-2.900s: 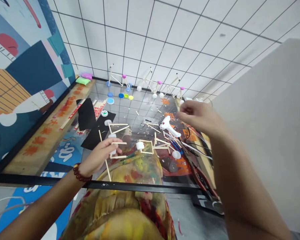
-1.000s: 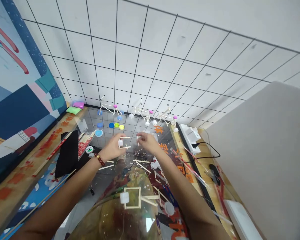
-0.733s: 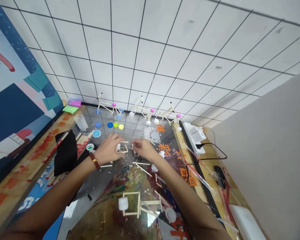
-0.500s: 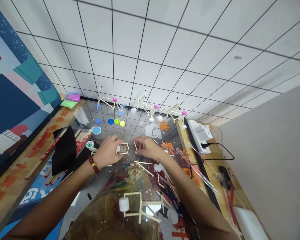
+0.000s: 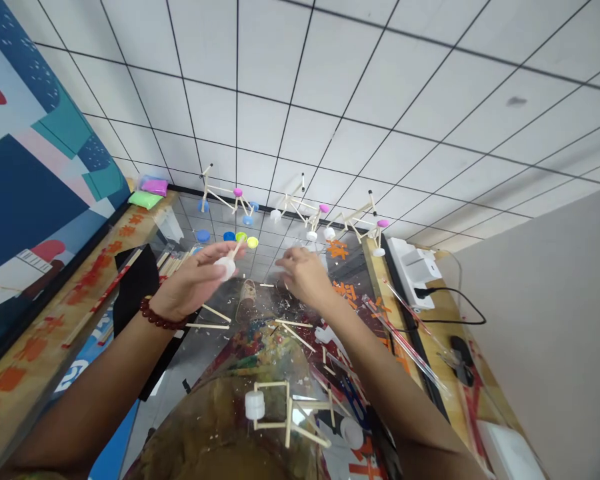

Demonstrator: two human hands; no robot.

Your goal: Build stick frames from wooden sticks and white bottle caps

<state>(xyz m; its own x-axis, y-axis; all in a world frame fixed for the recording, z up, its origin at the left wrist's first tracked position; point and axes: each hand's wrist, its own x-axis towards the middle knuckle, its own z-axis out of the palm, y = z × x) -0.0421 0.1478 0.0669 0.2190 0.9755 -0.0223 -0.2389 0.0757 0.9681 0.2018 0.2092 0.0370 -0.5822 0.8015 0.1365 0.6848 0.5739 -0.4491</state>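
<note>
My left hand (image 5: pixel 193 280) is closed around a white bottle cap (image 5: pixel 225 268) with thin wooden sticks (image 5: pixel 239 248) joined to it. It is raised over the glass tabletop, and the fingers partly cover the piece. My right hand (image 5: pixel 305 275) hovers to the right, its fingertips smeared by motion, so anything in them cannot be made out. A short stick (image 5: pixel 267 285) lies on the glass between the hands. Nearest my body stands a stick frame (image 5: pixel 288 420) with a white cap wheel (image 5: pixel 255 405).
Stick-and-cap models (image 5: pixel 295 207) line the back edge by the tiled wall. Blue and yellow caps (image 5: pixel 252 243) lie before them. A black cloth (image 5: pixel 137 283) and red-ended sticks are at left. On the right are a power strip (image 5: pixel 414 273) and clear-wrapped sticks (image 5: pixel 405 343).
My left hand has lifted and turned the cap-and-stick piece. My right hand has moved up and right, away from it; the short stick it pinched no longer shows in its fingers.
</note>
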